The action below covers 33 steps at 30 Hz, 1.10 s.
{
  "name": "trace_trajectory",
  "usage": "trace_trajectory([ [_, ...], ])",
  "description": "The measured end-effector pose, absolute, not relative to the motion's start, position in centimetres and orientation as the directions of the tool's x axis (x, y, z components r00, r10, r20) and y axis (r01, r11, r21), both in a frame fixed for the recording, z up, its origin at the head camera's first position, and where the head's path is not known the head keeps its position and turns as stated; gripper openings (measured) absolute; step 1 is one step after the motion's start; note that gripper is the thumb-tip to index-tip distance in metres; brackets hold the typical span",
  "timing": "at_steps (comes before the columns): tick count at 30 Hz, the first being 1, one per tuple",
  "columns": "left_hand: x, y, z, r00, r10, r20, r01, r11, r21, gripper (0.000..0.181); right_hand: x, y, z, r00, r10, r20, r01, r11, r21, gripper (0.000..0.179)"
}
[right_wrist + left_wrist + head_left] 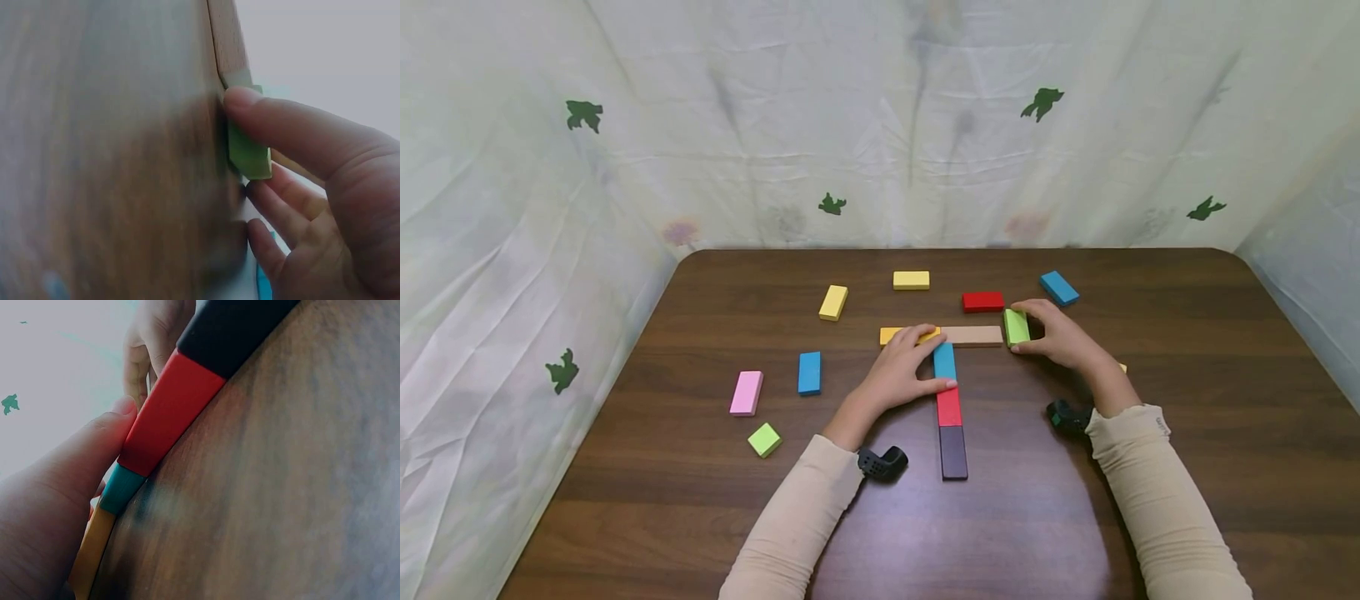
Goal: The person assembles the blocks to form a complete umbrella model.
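My right hand (1060, 336) pinches a lime green block (1017, 328) by its two ends, thumb near and fingers far. The block stands at the right end of a light wood-coloured block (972, 336); the right wrist view shows the green block (248, 150) under the thumb. My left hand (897, 372) rests over an orange-yellow block (889, 335), its fingers spread. Its thumb touches where a blue block (945, 362) meets a red block (949, 408). A dark block (953, 454) ends this column, which runs toward me from the row of orange-yellow and wood-coloured blocks.
Behind the row lie a red block (982, 302), a blue block (1059, 287) and two yellow blocks, one at the back (911, 280). Left of my left hand are a blue block (809, 372), a pink block (746, 393) and a green block (764, 440). A pale block peeks out behind my right wrist.
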State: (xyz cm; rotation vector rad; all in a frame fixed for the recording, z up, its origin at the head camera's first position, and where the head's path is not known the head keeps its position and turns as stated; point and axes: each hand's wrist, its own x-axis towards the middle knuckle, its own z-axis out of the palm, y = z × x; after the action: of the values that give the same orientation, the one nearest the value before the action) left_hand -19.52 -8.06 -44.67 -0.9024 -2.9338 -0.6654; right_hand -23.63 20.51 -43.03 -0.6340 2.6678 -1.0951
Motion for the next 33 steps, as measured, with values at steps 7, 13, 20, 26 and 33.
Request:
trace_trajectory([
  [7, -19.46, -8.08, -44.67, -0.836, 0.536, 0.12, 0.536, 0.747, 0.393, 0.075, -23.71, 20.03, -43.13, -0.889, -0.457, -0.011, -0.327, 0.652, -0.684, 0.065],
  [13, -19.46, -8.09, -44.74, -0.838, 0.533, 0.118, 0.532, 0.747, 0.398, 0.075, -23.86, 19.79, -43.32, -0.89, -0.456, -0.009, -0.325, 0.647, -0.69, 0.065],
  [20, -19.53, -8.05, -44.7, -0.836, 0.535, 0.121, 0.535, 0.746, 0.395, 0.075, -23.85, 19.72, -43.4, -0.897, -0.442, -0.008, -0.312, 0.646, -0.697, 0.064],
  [26, -19.5, -8.01, -44.61, -0.839, 0.532, 0.118, 0.531, 0.749, 0.396, 0.075, -23.86, 19.61, -43.4, -0.898, -0.441, -0.015, -0.308, 0.651, -0.694, 0.065],
  [33, -19.54, -8.05, -44.71, -0.839, 0.531, 0.118, 0.53, 0.748, 0.401, 0.075, -23.88, 19.5, -43.38, -0.898, -0.439, -0.011, -0.309, 0.65, -0.694, 0.065],
])
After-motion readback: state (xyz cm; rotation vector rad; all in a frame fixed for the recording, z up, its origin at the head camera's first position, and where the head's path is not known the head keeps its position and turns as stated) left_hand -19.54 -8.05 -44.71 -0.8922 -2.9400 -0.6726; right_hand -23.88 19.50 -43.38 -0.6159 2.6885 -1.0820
